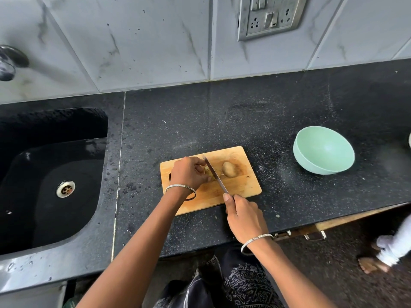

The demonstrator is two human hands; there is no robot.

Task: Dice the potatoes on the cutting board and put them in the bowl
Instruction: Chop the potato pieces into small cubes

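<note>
Head view: a wooden board (235,187) is being carried by the dark speckled desk (200,121), close to its front edge. On the left half of the board a potato (208,171) is being pinned down by the left hand (189,172). Its fingers (199,162) are being curled over the potato, so most of it is being hidden, and whether it is cut through cannot be told. A knife (215,174) is being gripped by the right hand (244,216) just off the near edge of the board. Its fingers (230,202) are being clenched round the handle, with one finger stretched toward the blade. The blade is being held slantwise across the middle of the board, against the right side of the pinned potato, with the tip pointing at the far edge of the board. A second potato (229,168), whole and unpeeled, is lying on the board just right of the blade, apart from both hands. A pale green bowl (323,151) is standing upright on the desk, well to the right of the board. A black sink (51,174) is set into the desk left of the board. A bangle is being worn on each wrist.
</note>
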